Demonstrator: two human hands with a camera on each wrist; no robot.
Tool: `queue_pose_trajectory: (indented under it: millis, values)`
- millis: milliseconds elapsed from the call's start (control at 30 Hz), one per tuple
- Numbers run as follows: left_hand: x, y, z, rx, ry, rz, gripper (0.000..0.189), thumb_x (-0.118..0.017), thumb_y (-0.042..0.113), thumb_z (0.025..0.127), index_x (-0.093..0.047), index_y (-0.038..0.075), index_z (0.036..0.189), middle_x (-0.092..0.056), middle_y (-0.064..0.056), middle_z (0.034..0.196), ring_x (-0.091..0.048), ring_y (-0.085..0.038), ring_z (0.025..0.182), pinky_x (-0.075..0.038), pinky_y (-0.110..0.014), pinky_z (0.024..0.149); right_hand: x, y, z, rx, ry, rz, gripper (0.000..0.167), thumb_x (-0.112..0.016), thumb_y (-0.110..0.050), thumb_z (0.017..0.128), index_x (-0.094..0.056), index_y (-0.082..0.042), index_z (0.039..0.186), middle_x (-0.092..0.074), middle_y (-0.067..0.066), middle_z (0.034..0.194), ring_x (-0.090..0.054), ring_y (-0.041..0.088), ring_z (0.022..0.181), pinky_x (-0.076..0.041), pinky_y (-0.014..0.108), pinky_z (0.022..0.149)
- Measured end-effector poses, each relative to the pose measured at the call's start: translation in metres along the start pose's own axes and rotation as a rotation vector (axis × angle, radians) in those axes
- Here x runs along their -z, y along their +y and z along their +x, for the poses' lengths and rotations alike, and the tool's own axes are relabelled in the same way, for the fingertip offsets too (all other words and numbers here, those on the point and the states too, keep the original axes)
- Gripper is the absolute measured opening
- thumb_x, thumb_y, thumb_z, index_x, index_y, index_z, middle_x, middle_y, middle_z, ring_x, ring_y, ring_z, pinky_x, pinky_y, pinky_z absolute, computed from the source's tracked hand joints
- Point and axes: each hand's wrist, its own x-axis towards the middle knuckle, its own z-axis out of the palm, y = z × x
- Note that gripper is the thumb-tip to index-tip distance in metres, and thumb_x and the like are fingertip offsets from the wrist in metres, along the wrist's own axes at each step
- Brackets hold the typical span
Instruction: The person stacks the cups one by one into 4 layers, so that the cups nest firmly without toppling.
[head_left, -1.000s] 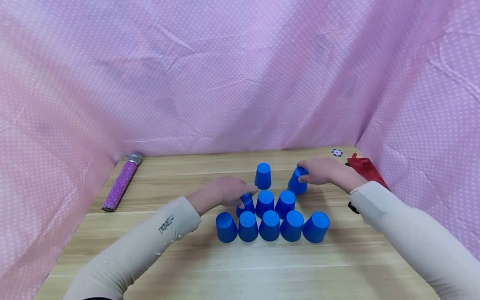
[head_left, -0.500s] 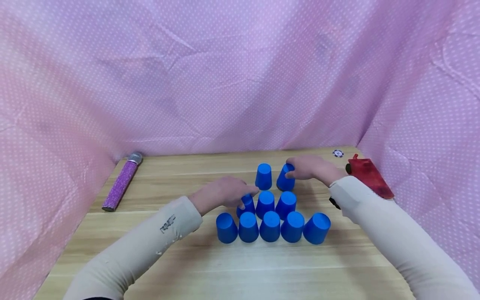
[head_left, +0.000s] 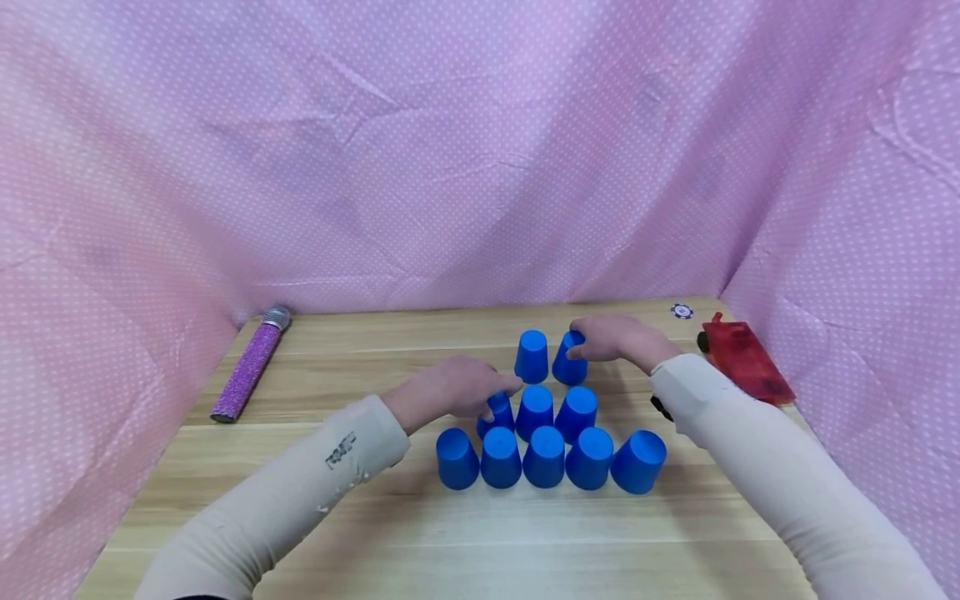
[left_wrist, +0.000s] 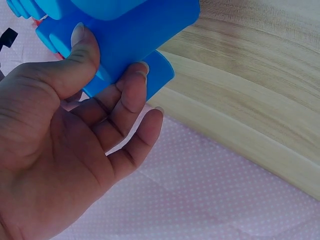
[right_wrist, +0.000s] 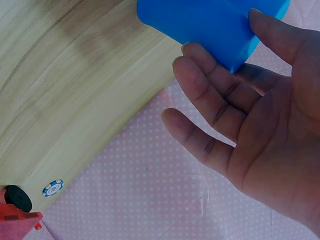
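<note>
Blue cups stand upside down on the wooden table in three rows. My left hand point(head_left: 468, 387) holds the leftmost middle-row cup point(left_wrist: 145, 37), thumb on one side and fingers on the other. At the back right, my right hand point(head_left: 611, 340) pinches a blue cup point(head_left: 567, 367) near its top between thumb and fingers. That cup is beside another back-row cup point(head_left: 532, 358). Two more middle-row cups, a centre one point(head_left: 535, 414) and a right one point(head_left: 577, 416), stand free of my hands. Several cups form the front row point(head_left: 543, 458), the rightmost slightly apart.
On the table's left lies a purple glittery microphone point(head_left: 251, 362). A red object with black wheel-like parts point(head_left: 746, 362) lies at the right edge, partly behind my right sleeve. A poker chip point(head_left: 682, 311) lies at the back right. Pink dotted cloth point(head_left: 480, 167) hangs around the table.
My right hand has moved left with its cup, bringing it from apart to beside the other back-row cup. My left hand has stayed on its cup.
</note>
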Motion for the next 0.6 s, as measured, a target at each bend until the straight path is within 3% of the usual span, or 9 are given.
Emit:
queue_pose_trajectory:
  millis: [267, 600]
  values:
    - [0.0003, 0.001, 0.0008, -0.008, -0.003, 0.001, 0.048, -0.073, 0.03, 0.09, -0.053, 0.029, 0.134, -0.07, 0.004, 0.111, -0.063, -0.014, 0.098, -0.055, -0.036, 0.091, -0.0003, 0.0003, 0.0007, -0.008, -0.009, 0.012, 0.059, -0.058, -0.04, 0.1, -0.048, -0.002, 0.145, -0.059, 0.021, 0.14, -0.055, 0.041, 0.13, -0.045, 0.061, 0.104]
    - [0.0013, -0.0006, 0.0006, 0.003, -0.008, -0.012, 0.048, -0.075, 0.029, 0.09, -0.053, 0.031, 0.132, -0.069, 0.005, 0.108, -0.062, -0.014, 0.097, -0.054, -0.035, 0.09, 0.0002, -0.0015, 0.0027, 0.002, 0.002, 0.035, 0.058, -0.061, -0.04, 0.098, -0.052, -0.003, 0.141, -0.063, 0.019, 0.133, -0.06, 0.039, 0.123, -0.05, 0.058, 0.1]
